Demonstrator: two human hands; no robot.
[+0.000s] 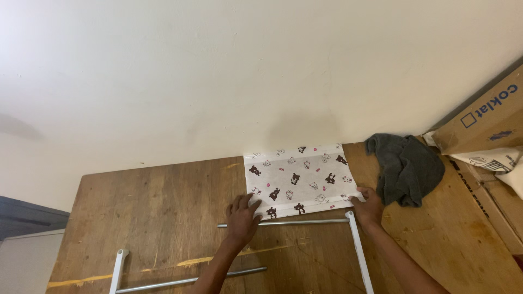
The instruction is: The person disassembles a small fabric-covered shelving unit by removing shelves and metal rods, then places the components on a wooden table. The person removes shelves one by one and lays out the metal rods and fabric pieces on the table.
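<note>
Cream plaster wall [218, 71] rises straight from the far edge of a scuffed wooden tabletop [163, 207], so anything pushed back stops against it. A white cloth printed with small bears [298, 178] lies flat at that far edge, right of the middle, its back hem touching the wall and its front hem turned toward the person. The left hand [242, 218] rests on the near-left corner of the cloth, fingers spread and pressed down, which seems to keep the fabric from sliding. The right hand [368, 208] sits at the near-right corner, fingers curled onto the hem; whether it pinches the edge or only presses it cannot be told. Just in front of both hands lies a white metal rack frame [357, 239] with silvery rails, flat on the wood. A dark grey rag [406, 169] is bunched beside the cloth's right edge, and brown cardboard boxes [485, 117] lean at the tabletop's far right corner.
</note>
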